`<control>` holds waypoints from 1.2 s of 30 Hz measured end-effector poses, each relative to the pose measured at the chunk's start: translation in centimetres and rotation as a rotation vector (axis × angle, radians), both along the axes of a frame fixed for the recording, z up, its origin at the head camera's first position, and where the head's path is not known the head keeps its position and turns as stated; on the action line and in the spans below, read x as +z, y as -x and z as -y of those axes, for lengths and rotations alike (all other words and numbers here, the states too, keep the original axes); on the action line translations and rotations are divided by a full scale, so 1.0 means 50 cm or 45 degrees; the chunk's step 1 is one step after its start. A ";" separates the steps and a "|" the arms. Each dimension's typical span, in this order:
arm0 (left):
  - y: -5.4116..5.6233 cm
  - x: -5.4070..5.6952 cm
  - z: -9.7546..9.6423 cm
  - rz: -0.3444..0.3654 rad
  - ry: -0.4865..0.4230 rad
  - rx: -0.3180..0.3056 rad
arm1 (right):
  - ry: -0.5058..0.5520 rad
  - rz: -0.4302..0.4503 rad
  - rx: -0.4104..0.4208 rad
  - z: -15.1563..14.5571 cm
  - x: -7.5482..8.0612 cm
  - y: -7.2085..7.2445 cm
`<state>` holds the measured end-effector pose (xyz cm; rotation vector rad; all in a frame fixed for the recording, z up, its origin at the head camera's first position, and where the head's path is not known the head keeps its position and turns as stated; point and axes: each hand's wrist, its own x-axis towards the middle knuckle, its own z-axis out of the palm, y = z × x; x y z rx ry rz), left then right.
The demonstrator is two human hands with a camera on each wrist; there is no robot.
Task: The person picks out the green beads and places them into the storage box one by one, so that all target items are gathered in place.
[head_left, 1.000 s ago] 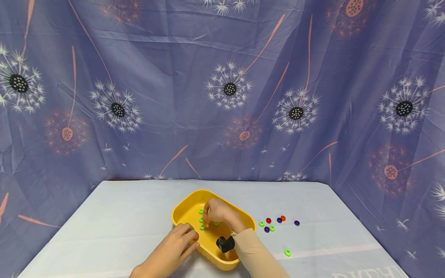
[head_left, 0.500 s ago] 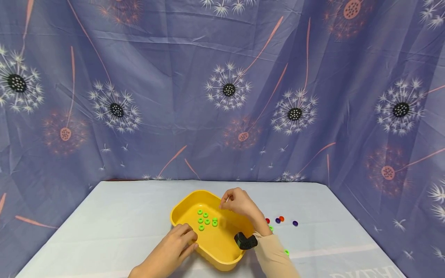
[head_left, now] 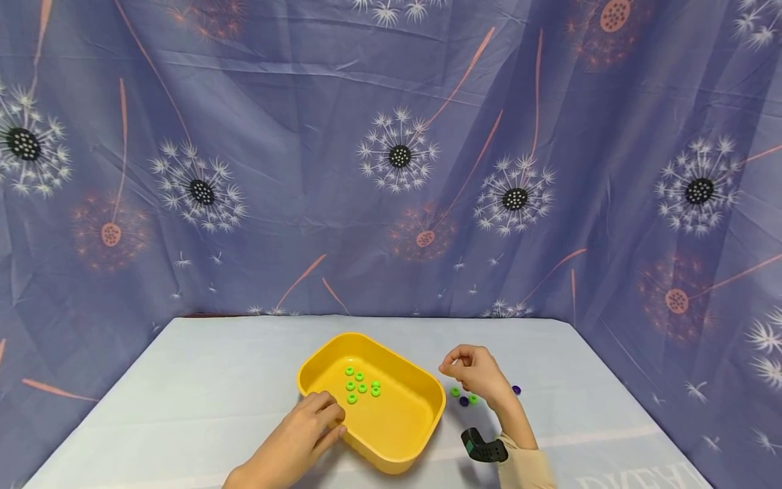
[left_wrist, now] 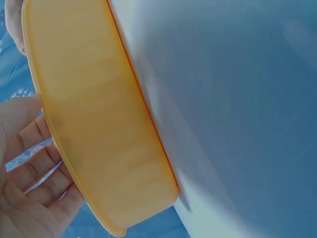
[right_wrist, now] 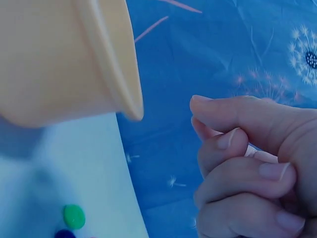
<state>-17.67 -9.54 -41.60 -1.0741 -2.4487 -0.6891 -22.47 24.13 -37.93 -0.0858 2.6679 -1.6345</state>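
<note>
A yellow plastic tub (head_left: pixel 391 435) stands at an angle on the table, with several green ring-shaped beads (head_left: pixel 362 388) on its floor. My left hand (head_left: pixel 305 435) holds the tub's near left rim; in the left wrist view, the thumb and fingertips (left_wrist: pixel 34 101) meet that rim beside the outer wall. To the right of the tub, my right hand (head_left: pixel 476 373) is raised above the table. Its fingers (right_wrist: pixel 237 144) are curled, thumb and forefinger close together, and nothing shows between them. Below it lie loose green beads (head_left: pixel 455 392) and a purple bead (head_left: pixel 464 401).
Another purple bead (head_left: pixel 516 390) lies to the right of my right wrist. A black wrist device (head_left: pixel 485 446) is strapped above the sleeve (head_left: pixel 527 468). A pale cloth (head_left: pixel 232 380) covers the table, and a blue dandelion-print curtain (head_left: pixel 275 204) hangs behind and at the sides.
My right hand has risen out of the tub and moved right, over the loose beads, showing the green beads inside. The left hand has stayed at the rim.
</note>
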 end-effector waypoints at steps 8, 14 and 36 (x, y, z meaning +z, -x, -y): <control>0.001 0.000 -0.001 -0.035 -0.020 -0.013 | 0.007 -0.001 -0.050 -0.028 -0.017 -0.010; 0.001 0.001 0.000 -0.042 -0.014 -0.013 | 0.067 0.024 -0.098 -0.054 -0.029 -0.013; 0.003 0.000 -0.001 -0.030 -0.019 -0.001 | -0.010 0.147 -0.174 -0.097 -0.074 -0.015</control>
